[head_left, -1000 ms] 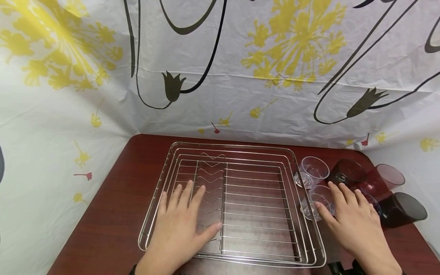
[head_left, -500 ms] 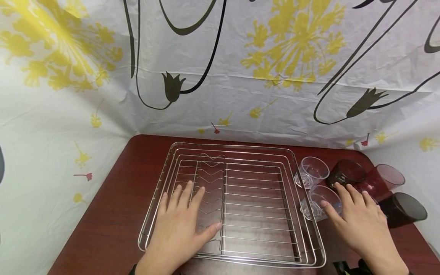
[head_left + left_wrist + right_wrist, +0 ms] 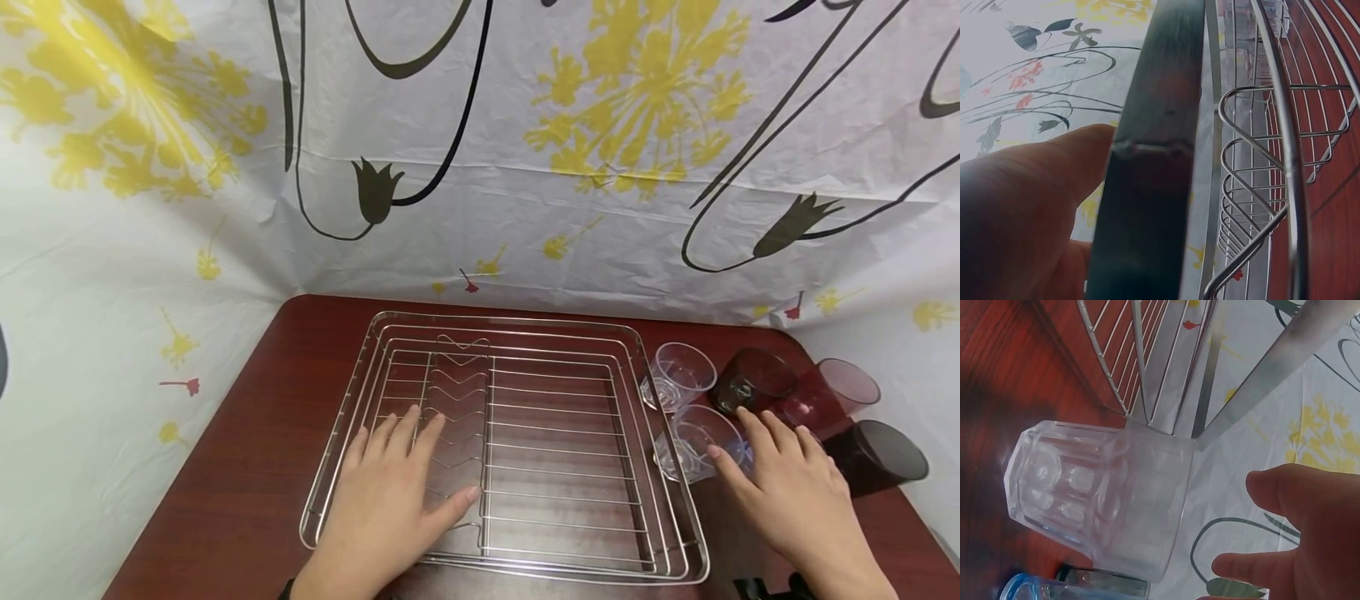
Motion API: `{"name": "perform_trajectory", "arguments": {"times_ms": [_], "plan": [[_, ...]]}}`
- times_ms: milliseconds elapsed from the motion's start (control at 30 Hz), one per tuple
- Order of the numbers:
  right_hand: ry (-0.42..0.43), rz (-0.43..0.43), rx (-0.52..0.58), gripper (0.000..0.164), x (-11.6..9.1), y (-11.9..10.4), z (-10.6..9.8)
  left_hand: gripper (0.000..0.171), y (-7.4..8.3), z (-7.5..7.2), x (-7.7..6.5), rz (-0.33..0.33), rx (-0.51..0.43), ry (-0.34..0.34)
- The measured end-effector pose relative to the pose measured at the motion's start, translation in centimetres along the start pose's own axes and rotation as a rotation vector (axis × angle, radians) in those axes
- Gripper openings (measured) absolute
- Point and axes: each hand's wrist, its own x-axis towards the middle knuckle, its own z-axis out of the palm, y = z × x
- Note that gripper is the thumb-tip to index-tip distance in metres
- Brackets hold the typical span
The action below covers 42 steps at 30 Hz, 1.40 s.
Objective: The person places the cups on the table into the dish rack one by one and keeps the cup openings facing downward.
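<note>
My left hand (image 3: 390, 492) is palm down over the left part of a metal wire dish rack (image 3: 510, 320), its fingers spread. It holds nothing; whether its fingertips touch the rack wires I cannot tell. On the right, my right hand (image 3: 787, 492) hovers near a clear faceted cup (image 3: 697, 454) just outside the rack's edge. The right wrist view shows that clear cup (image 3: 1097, 494) upright, with my right thumb and fingers (image 3: 1297, 494) apart from it. A blue-tinted cup (image 3: 1022, 587) stands beside it, mostly hidden by my hand in the head view.
Behind stand another clear cup (image 3: 678, 379), a smoky dark cup (image 3: 753, 383) and a red cup (image 3: 832, 396). A black-tinted cup (image 3: 877, 458) is right of my right hand. The reddish-brown table (image 3: 217, 492) is walled by a patterned white cloth (image 3: 480, 208).
My right hand has drifted right and slightly down, away from the rack, uncovering more of the near clear cup. My left hand stays nearly still over the rack.
</note>
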Motion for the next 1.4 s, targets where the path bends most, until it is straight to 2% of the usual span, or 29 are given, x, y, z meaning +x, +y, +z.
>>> {"name": "perform_trajectory", "arguments": {"times_ms": [400,867,1167,1400], "plan": [[-0.029,0.021,-0.009,0.069,0.3,1.9,-0.4,0.082,0.0,-0.1,-0.1,-0.006,0.006,-0.019],[-0.075,0.086,-0.039,0.085,0.7,3.5,-0.3,0.08,0.1,-0.3,-0.3,-0.005,-0.008,-0.018],[-0.04,0.066,-0.035,0.091,0.9,4.5,0.1,0.078,0.1,-0.3,-0.5,0.0,-0.011,-0.017],[-0.056,0.079,-0.033,0.095,1.2,5.1,0.5,0.079,0.1,-0.4,-0.5,-0.007,-0.007,-0.031]]}}
